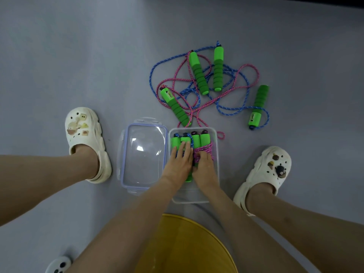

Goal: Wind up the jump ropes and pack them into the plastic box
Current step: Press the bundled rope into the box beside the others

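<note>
Hands flat: left hand (180,161), right hand (204,166) pressing wound ropes (204,149) | inside clear rectangular plastic box (216,150), snug between walls | loose ropes (178,109) braided, ribbed foam handles (198,74), tangled beyond far rim | lid (143,154) alongside

No word, brand or number could be read anywhere. The green handle (258,107) lying well beyond the right hand (204,167) and off to its right carried a small dark mark on its paler end, too small to tell whether digit or slot. The other handle (173,104), just beyond the left hand (179,163), showed a small window, likewise illegible.
</note>
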Available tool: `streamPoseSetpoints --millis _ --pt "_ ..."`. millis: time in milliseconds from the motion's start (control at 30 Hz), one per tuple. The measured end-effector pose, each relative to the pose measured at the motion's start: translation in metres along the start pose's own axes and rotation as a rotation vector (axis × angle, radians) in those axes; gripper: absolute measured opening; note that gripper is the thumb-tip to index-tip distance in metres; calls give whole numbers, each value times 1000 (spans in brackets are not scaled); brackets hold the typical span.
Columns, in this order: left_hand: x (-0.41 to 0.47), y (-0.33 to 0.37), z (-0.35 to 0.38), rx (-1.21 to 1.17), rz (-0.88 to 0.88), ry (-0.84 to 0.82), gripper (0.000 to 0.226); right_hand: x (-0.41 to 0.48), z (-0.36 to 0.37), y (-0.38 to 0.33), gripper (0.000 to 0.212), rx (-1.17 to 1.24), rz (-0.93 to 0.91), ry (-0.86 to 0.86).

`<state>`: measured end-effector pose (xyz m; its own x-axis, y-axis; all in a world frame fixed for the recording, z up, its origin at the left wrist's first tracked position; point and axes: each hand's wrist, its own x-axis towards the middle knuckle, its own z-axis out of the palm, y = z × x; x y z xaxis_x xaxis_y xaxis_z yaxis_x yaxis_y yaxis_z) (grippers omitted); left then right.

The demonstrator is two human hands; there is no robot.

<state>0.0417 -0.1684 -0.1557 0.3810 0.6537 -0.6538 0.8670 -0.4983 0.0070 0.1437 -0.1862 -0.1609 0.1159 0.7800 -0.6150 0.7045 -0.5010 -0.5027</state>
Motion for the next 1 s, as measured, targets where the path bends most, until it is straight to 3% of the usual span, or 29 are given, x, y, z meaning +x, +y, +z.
streamPoseSetpoints --millis 167,333,533,700,1000 --pt "6 5 -2 -25 -3 -7 60 -10 6 6 20 -69 22 33" --pt "12 4 -2 -46 -5 -33 59 -10 8 8 30 -112 32 48" --pt "14 3 -1 -96 -9 -34 61 -10 -6 5 27 -324 61 29" --pt "-3 -16 2 -67 58 31 69 -22 -2 7 36 -555 -34 66" --pt "20 -37 -18 -50 -7 84 91 -19 13 16 41 -852 -170 63"
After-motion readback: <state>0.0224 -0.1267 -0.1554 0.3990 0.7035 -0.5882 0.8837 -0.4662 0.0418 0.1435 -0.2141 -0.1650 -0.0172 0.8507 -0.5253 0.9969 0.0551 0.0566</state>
